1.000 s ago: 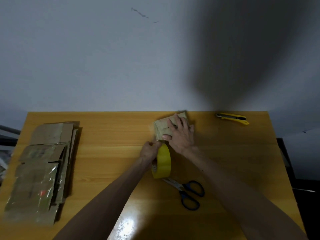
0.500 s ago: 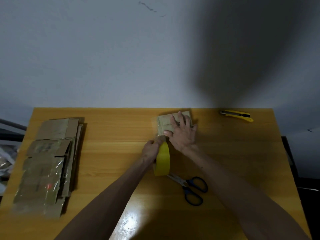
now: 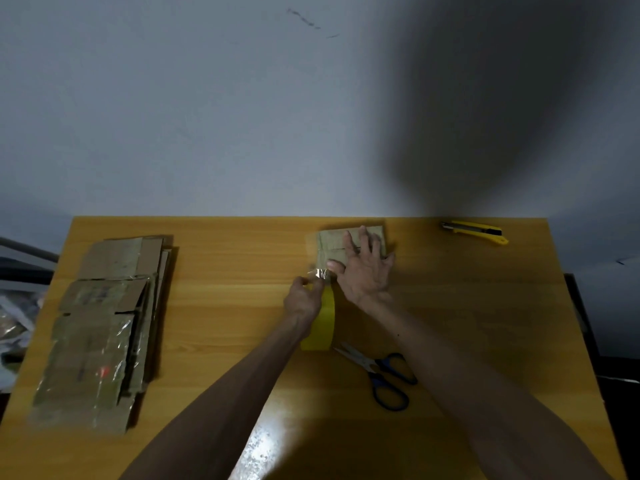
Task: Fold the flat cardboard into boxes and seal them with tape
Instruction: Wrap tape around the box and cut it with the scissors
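A: Where's the box [image 3: 332, 245]?
B: Far-centre of table [image 3: 242, 258], w/ right hand [image 3: 363, 271] flat on top, fingers spread.
A: Left hand [image 3: 304, 301]?
B: Curled round yellow tape roll [image 3: 325, 329], just in front of box; clear strip [image 3: 320, 273] at box's near-left corner. Flat cardboard stack [image 3: 104, 323] well apart, at left.
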